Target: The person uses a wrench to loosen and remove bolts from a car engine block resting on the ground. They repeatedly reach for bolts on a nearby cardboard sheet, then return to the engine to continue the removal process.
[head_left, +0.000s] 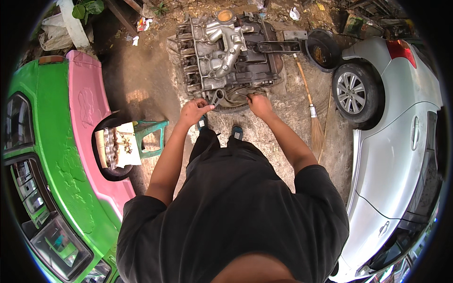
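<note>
My left hand point(192, 112) pinches a grey metal part point(217, 97) with a rounded, holed end, held at the near edge of the engine. From the closed fingers of my right hand point(259, 104) a thin metal piece point(241, 95) points left toward that part; its kind is too small to make out. Just beyond both hands, the engine point(264, 61) lies on the ground, its silvery intake manifold point(232, 49) on top and a row of valve gear point(190, 61) along its left side. A toothed ring point(233, 110) shows at its near end, partly behind my hands.
A green and pink car point(80, 94) stands left, beside a green stool point(152, 137) and a camshaft-like part point(111, 148) on cardboard. Right are a broom point(315, 120), a black basin point(325, 51) and a silver car point(391, 141). My shoes point(237, 132) stand close to the engine.
</note>
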